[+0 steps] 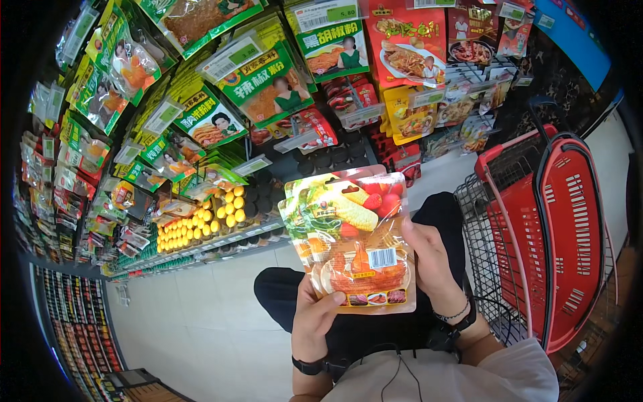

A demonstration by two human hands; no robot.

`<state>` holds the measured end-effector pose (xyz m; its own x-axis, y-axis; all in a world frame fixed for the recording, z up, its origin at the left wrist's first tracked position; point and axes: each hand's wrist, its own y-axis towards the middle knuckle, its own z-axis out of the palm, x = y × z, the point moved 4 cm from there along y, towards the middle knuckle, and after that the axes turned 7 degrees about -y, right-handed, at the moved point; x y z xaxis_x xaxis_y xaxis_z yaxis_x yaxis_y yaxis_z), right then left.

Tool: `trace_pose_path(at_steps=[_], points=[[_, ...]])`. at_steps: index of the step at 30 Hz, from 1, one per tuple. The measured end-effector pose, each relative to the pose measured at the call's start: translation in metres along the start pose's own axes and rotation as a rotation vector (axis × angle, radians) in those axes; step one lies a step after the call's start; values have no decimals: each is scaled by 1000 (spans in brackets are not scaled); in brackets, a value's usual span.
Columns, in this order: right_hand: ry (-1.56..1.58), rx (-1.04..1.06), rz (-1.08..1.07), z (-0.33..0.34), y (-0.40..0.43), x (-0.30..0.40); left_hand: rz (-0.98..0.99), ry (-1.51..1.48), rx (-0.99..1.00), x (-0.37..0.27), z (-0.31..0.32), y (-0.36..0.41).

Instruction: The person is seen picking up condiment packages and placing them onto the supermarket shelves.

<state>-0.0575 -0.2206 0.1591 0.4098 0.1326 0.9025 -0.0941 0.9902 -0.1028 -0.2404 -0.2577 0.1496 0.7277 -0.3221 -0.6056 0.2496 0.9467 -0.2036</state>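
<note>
A small stack of glossy seasoning pouches (359,241) is held in front of my lap, printed with corn, strawberries and cooked meat and bearing a barcode. My left hand (319,311) grips the stack's lower left corner, the thumb on top. On the right edge, my right hand (432,256) holds the same pouches, its thumb near the upper side. The fingers of both hands are partly hidden behind the pouches. Black straps circle both wrists. Beyond the stack hang green and yellow spice packets (266,85) on shelf hooks with price tags.
A red shopping basket (547,241) sits in a wire cart (482,251) close on my right. Yellow-capped bottles (201,223) and black-lidded jars line the low shelf ahead. Red packets (407,45) hang above. A wooden-sided box (145,387) stands at the lower left, by another stocked shelf.
</note>
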Motion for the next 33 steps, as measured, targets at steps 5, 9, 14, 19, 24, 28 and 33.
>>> trace_pose_path(at_steps=[5,9,14,19,24,28,33], points=[[8,-56,-12,6,4,1,-8,29,18,-7,-6,11],[-17,-89,12,7,5,5,-33,-13,33,-5,-2,16],[-62,-84,44,12,12,-1,-17,-56,40,-7,-10,20],[-131,-59,59,11,19,-10,-18,-47,41,-11,-18,24],[-70,-103,96,22,23,-7,-39,-62,9,-10,-30,24],[-85,-88,74,19,23,-13,-41,-40,-13,-9,-40,25],[-102,-99,74,12,20,-15,-55,-91,-1,-4,-31,26]])
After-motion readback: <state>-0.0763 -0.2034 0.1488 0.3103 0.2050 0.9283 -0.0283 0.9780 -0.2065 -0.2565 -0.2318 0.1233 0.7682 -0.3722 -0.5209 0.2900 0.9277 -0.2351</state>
